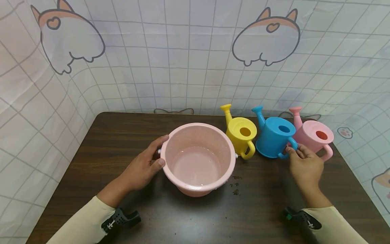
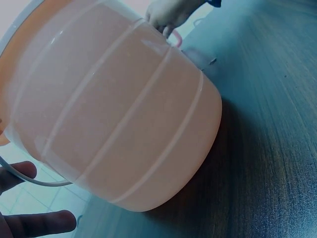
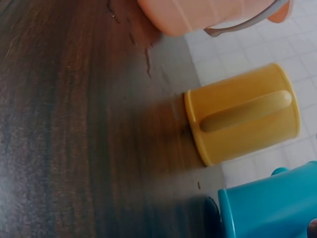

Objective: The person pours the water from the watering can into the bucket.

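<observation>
Pink bucket, yellow, blue and pink watering cans, dark wood-grain table.

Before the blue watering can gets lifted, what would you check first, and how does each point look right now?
1. Right hand on the blue watering can handle: fingertips touch it; full grip cannot tell.
2. Left hand steadying the pink bucket: ok.
3. Bucket upright with water inside: ok.
4. Yellow can and pink can crowd the blue one: not ok.
5. Table dry: not ok, droplets beside the bucket.

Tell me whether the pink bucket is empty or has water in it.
Holds water: a shallow clear pool glistens across the bottom of the pink bucket, far below the rim.
</observation>
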### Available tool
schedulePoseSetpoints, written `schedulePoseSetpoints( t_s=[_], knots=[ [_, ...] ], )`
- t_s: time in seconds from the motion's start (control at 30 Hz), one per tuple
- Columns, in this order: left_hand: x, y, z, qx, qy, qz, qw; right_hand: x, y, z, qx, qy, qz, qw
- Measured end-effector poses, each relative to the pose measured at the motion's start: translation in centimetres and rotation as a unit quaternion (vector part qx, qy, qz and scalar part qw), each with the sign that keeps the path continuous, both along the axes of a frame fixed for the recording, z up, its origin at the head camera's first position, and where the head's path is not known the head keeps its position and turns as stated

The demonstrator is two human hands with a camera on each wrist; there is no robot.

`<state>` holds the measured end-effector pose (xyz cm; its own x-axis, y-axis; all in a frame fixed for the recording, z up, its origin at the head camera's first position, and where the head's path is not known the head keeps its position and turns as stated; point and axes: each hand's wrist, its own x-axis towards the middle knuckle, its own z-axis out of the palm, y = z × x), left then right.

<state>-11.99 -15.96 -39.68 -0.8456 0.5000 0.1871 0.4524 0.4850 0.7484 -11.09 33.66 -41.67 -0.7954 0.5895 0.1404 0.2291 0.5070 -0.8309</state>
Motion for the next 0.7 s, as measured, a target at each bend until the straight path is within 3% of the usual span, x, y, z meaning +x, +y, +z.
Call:
schedulePoseSetpoints(
  t_s=[0.4, 0.7],
  knots=[
    [0.0, 0.1, 0.0, -0.004, 0.003, 0.000, 1.0000, 0.9, 0.5, -0.9, 0.013, -0.065, 0.017, 0.998],
    [0.0, 0.1, 0.0, -0.003, -0.005, 0.005, 1.0000, 1.6, 0.1, -0.6, 0.055, -0.038, 0.023, 0.997]
  ],
)
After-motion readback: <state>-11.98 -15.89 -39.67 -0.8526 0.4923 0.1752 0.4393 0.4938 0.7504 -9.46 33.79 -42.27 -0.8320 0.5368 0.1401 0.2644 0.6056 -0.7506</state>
